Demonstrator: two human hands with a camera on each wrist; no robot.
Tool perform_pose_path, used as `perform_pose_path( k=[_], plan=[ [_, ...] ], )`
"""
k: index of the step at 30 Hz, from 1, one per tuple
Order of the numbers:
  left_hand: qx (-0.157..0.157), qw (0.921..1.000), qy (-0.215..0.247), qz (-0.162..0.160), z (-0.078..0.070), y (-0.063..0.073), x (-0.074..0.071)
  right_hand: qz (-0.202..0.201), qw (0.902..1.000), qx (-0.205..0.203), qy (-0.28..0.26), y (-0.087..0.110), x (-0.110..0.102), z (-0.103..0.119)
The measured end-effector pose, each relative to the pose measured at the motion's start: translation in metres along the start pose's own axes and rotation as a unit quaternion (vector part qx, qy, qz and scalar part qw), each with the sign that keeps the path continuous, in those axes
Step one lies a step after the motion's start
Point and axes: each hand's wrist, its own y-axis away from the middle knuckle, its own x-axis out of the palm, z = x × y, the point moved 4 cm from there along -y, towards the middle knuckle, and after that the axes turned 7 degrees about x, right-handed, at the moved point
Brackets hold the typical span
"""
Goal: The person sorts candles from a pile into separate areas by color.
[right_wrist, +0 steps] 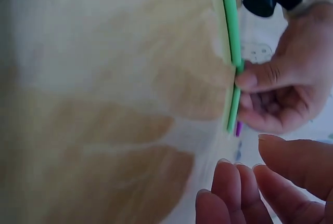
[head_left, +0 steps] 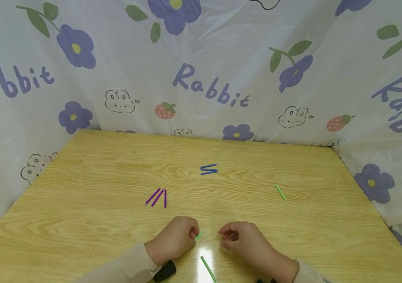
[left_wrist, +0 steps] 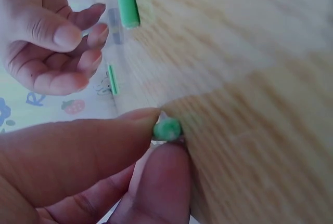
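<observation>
In the head view my left hand (head_left: 177,237) pinches a slim green candle (head_left: 199,235) between thumb and fingertips, low over the wooden table. The left wrist view shows that candle (left_wrist: 167,129) end-on in the pinch. My right hand (head_left: 245,241) is just to the right, fingers loosely bent with a gap to the thumb; it holds nothing. A second green candle (head_left: 208,269) lies on the table nearer to me, between the wrists. In the right wrist view this candle (right_wrist: 232,26) has a whitish tip. A third green candle (head_left: 280,192) lies farther off at the right.
Several purple candles (head_left: 155,197) lie fanned out beyond my left hand. Farther back on the table (head_left: 91,188) is a zigzag of blue candles (head_left: 208,169). A printed curtain (head_left: 208,51) hangs behind and along the sides of the table.
</observation>
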Motion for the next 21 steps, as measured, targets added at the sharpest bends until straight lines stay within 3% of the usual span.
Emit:
perform_pose_path(
  k=[6, 21],
  plan=[
    [-0.005, 1.0, 0.005, 0.001, 0.0, 0.0, 0.0, 0.023, 0.9995, -0.015, 0.016, 0.004, 0.011, 0.002],
    [0.002, 0.9999, -0.013, -0.007, 0.0, 0.0, 0.0, 0.09, 0.9959, -0.001, 0.01, 0.01, 0.028, 0.009]
  ],
)
